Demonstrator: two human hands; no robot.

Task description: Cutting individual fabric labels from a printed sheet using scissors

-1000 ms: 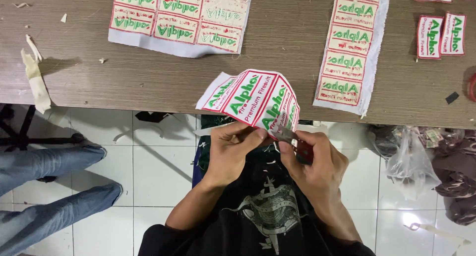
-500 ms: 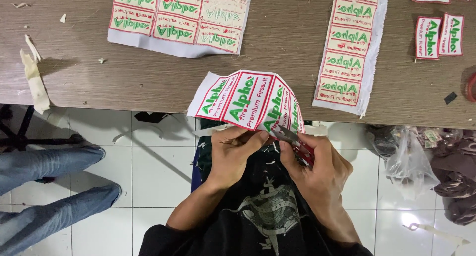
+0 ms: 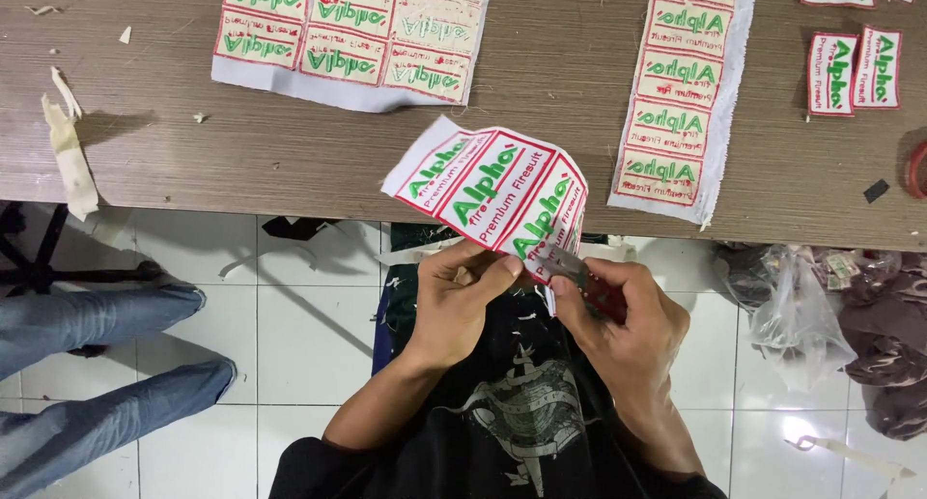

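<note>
— Brown wood-grain tabletop (image 3: 541, 122) fills the upper part of your view, with white floor tiles (image 3: 290, 335) below its edge. What do you have in hand?

— Your left hand (image 3: 459, 301) pinches the lower edge of a white fabric strip of red-bordered embroidered patches with green lettering (image 3: 488, 185), thumb and fingers clamped together on the cloth. The strip is held up in front of the table edge, curling over toward your right.

— And your right hand?

— Your right hand (image 3: 623, 330) is closed around a small metal cutting tool with a red handle (image 3: 584, 277), its tip touching the strip's lower right corner. It looks like a pair of snips, though your fingers hide most of it.

— What lies on the table?

— A wide white sheet of the same patches (image 3: 352, 35) sits top left, face down. A long narrow strip of patches (image 3: 681, 93) lies to the right, and two single cut-out patches (image 3: 855, 69) sit beyond it. Cream fabric scraps (image 3: 68, 142) hang at the left edge. Another person's legs in blue jeans (image 3: 97, 364) show at lower left.
</note>
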